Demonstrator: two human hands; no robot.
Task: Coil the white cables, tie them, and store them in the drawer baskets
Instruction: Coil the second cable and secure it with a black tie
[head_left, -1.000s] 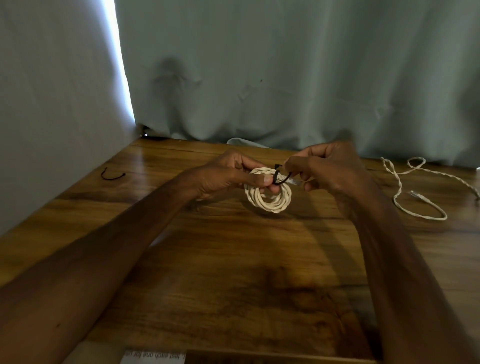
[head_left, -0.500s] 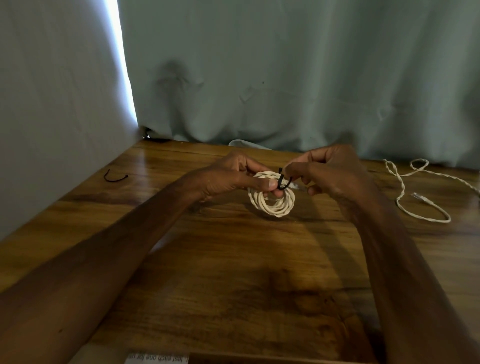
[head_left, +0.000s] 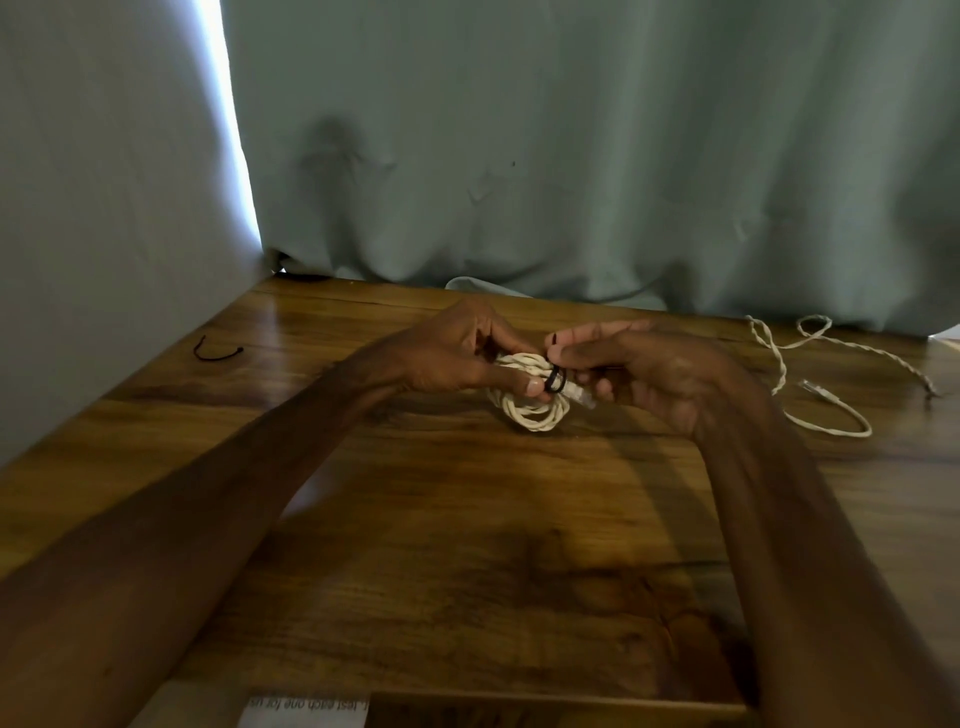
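Two hands tie a coiled white cable (head_left: 530, 410) at mid-frame.
The left hand (head_left: 447, 358) grips the coiled white cable, thumb pressed across its strands; the right hand (head_left: 649, 369) has its fingers (head_left: 587, 335) pinched on a black tie (head_left: 556, 383) looped at the cable's right side; a loose white cable (head_left: 810, 410) lies on the wooden surface (head_left: 467, 545) at right; a spare black tie (head_left: 215, 351) lies at left.

Coiled white cable (head_left: 530, 410): small tight ring of several turns, mid-table, gripped by left hand (head_left: 457, 353) and right hand (head_left: 649, 374). Black tie (head_left: 555, 383) loops round its right side, next to a pale plug end. Second white cable (head_left: 782, 364): uncoiled, partly twisted, sprawled in loose loops far right. Spare black tie (head_left: 218, 356): curved, far left.
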